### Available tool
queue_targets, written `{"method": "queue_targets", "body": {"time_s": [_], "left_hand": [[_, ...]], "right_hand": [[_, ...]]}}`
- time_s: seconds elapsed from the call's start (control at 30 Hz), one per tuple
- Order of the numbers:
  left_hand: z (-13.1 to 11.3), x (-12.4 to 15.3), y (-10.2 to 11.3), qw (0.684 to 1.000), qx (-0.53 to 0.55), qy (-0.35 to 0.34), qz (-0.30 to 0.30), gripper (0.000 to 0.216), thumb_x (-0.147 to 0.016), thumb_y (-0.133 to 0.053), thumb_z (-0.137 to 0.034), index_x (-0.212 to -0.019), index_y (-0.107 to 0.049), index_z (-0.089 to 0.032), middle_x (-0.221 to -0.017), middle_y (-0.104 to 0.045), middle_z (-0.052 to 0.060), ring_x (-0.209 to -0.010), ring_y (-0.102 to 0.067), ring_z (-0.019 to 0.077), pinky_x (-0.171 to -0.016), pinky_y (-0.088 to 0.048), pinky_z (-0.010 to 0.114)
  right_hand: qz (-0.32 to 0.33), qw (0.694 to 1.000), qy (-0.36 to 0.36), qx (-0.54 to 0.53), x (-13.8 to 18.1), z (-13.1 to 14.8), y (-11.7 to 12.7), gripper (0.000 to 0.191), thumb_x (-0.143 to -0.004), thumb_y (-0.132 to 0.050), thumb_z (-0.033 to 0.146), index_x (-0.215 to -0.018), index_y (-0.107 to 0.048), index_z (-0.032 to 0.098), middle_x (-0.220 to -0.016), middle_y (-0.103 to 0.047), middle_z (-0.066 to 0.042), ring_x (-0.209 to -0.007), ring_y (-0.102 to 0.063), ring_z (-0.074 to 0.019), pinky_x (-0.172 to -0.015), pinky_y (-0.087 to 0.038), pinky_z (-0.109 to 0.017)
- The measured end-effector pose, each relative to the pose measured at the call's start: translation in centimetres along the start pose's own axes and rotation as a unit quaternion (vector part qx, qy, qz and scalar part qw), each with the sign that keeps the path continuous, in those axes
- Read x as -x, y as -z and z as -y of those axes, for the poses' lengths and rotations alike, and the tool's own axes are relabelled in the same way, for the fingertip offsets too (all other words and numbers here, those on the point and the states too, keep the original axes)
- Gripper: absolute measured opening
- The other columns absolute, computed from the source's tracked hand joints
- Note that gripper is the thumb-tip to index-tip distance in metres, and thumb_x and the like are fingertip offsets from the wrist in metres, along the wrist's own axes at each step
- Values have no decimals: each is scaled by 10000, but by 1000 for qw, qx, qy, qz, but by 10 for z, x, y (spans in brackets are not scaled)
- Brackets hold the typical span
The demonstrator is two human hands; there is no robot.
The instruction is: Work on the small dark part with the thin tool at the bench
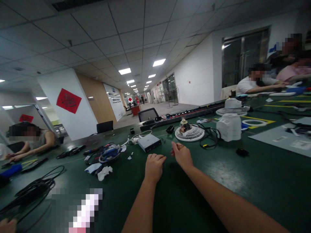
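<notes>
My left hand (154,165) rests on the dark green table (218,181) with its fingers curled under into a loose fist. My right hand (181,153) is just to its right, fingers closed in a pinch; whether anything small is in it I cannot make out. A grey flat box (149,142) lies just beyond both hands. Farther right sits a white fan grille with a motor on it (189,132), and beside it a white fan body (229,127).
Tangled cables, tools and crumpled white tissue (104,172) lie at the left of the table. Black cable coils (34,189) sit near the left edge. Other people sit at the far left (34,142) and back right (257,82). A long black rail (189,113) runs along the far edge.
</notes>
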State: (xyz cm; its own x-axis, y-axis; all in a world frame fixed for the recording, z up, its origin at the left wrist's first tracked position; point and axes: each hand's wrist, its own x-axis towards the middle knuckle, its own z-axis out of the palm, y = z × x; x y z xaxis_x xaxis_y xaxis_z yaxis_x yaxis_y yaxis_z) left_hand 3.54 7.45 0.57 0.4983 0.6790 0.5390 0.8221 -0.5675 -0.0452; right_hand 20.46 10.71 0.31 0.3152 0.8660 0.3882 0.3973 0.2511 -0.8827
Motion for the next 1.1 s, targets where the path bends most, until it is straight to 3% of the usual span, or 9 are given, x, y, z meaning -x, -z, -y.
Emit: {"method": "queue_targets", "body": {"time_s": [0.07,0.17,0.27,0.37,0.5,0.67,0.83,0.93,1.1], "left_hand": [[0,1,0,1000,-2,10,-1,408,-823,-491,-58,-1144,-643,-258,-1106,-674,39,-1014,-538,213,-899,-382,407],[2,2,0,1000,-5,25,1,423,-809,-502,-53,-1160,-630,-251,-1106,-668,38,-1011,-535,216,-895,-382,406],[4,2,-1,999,-5,42,4,432,-793,-530,-62,-1176,-619,-240,-1120,-658,44,-1019,-533,220,-894,-384,405],[5,2,-3,998,-4,64,8,447,-787,-548,-74,-1199,-606,-237,-1128,-651,47,-1022,-531,225,-896,-387,405],[6,3,-4,996,-2,92,9,445,-811,-538,-96,-1228,-592,-243,-1135,-637,59,-1020,-524,227,-876,-413,390],[8,2,-7,995,25,99,-15,461,-824,-532,-94,-1268,-561,-215,-1174,-618,64,-1046,-522,217,-926,-441,369],[11,1,-14,993,70,86,-47,463,-827,-545,-84,-1280,-534,-177,-1174,-621,71,-1073,-534,197,-969,-455,350],[12,0,-16,992,80,77,-58,499,-809,-559,-71,-1291,-517,-194,-1156,-630,71,-1064,-553,202,-962,-469,378],[12,1,-15,991,96,62,-64,523,-810,-548,-74,-1314,-492,-199,-1173,-621,81,-1089,-563,212,-975,-475,405]], "right_hand": [[70,997,-17,-11,-1,-4,0,395,-880,-447,522,-730,-644,215,-600,-674,-27,-500,-606,-156,-525,-400,-249],[152,987,41,28,-4,-10,-1,340,-796,-599,478,-591,-610,206,-514,-607,5,-481,-547,-133,-483,-337,-232],[247,965,82,43,-5,-11,1,278,-609,-777,354,-539,-555,203,-484,-552,48,-477,-493,-111,-462,-301,-215],[313,946,80,42,-6,-9,5,278,-507,-791,176,-562,-520,202,-567,-610,54,-539,-540,-120,-482,-325,-203],[298,947,112,34,-3,-7,6,268,-502,-742,106,-591,-508,202,-634,-645,40,-622,-582,-149,-551,-377,-218],[253,952,161,-59,2,-7,-3,222,-572,-598,75,-637,-431,207,-736,-660,10,-721,-613,-161,-667,-440,-245],[202,959,124,-156,2,-5,-11,270,-645,-666,215,-688,-400,219,-768,-670,-12,-682,-622,-162,-639,-472,-261],[174,967,111,-151,2,-5,-13,287,-648,-693,250,-670,-409,221,-732,-684,-14,-667,-639,-172,-624,-477,-268],[197,960,107,-171,3,-5,-10,290,-668,-683,234,-649,-394,223,-751,-712,-31,-741,-690,-202,-655,-502,-284]]}}
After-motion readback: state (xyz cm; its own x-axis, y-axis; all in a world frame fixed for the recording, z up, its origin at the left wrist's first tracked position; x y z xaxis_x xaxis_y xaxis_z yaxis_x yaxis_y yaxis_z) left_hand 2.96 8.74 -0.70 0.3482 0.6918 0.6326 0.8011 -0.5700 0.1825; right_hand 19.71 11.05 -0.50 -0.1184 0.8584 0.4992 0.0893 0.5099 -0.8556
